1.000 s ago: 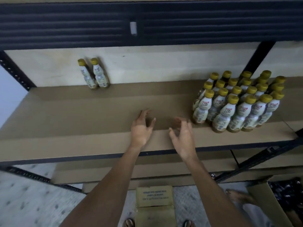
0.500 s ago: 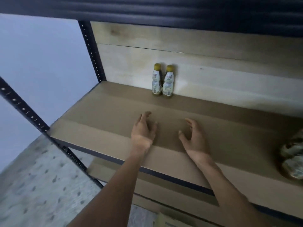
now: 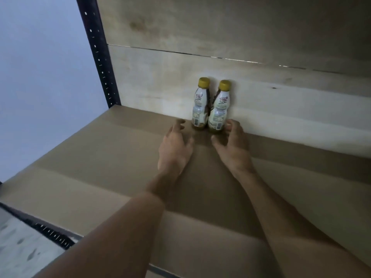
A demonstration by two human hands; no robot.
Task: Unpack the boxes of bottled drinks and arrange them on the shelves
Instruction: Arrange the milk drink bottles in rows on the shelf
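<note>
Two small plastic bottles w/ yellow screw caps and white-green labels stand upright on the brown cardboard-lined shelf [image 3: 96,161], at its back. The left bottle [image 3: 199,106] and right bottle [image 3: 219,110] are side by side, bodies touching, both up against the pale plywood back panel [image 3: 271,97].

Both bare forearms reach in from the bottom of the view. Left hand [image 3: 174,150] is palm-down just left of the left bottle, fingers spread and loosely curled, holding nothing; a small gap shows btwn fingertips and bottle. Right hand [image 3: 233,151] sits at the base of the right bottle, fingers curled beside it on the right, thumb in front of it. Grip wide, not closed round the bottle; can't tell if the fingertips touch it.

Black perforated metal upright [image 3: 98,57] stands at the shelf's back-left corner. Grey speckled floor [image 3: 18,249] shows lower left, below the shelf's edge.
</note>
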